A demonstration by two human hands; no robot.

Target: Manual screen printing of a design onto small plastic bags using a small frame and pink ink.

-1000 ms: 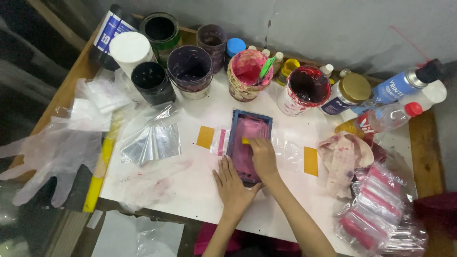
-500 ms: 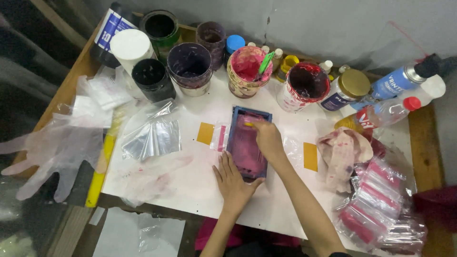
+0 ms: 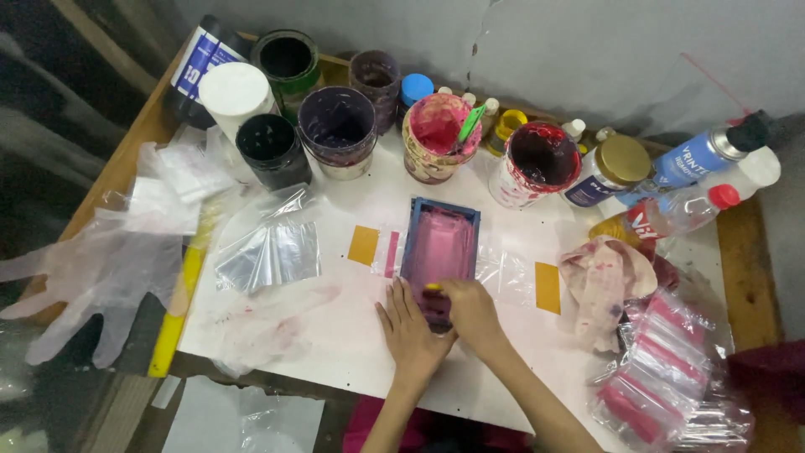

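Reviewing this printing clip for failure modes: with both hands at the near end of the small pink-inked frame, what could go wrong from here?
1. The left hand presses only the near corner of the screen frame; it might shift and smear the print.
2. The right hand sits on wet pink ink, which could transfer to the white board.
3. The open paint pots stand close behind the frame; a far stroke may knock one.

Blue-framed screen [image 3: 439, 243] (seemingly pink-inked)

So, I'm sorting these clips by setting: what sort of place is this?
Probably a small screen-printing bench. Both hands, left and right, work a pink-inked frame, behind it stand stained ink pots, and to the right lies a stained rag.
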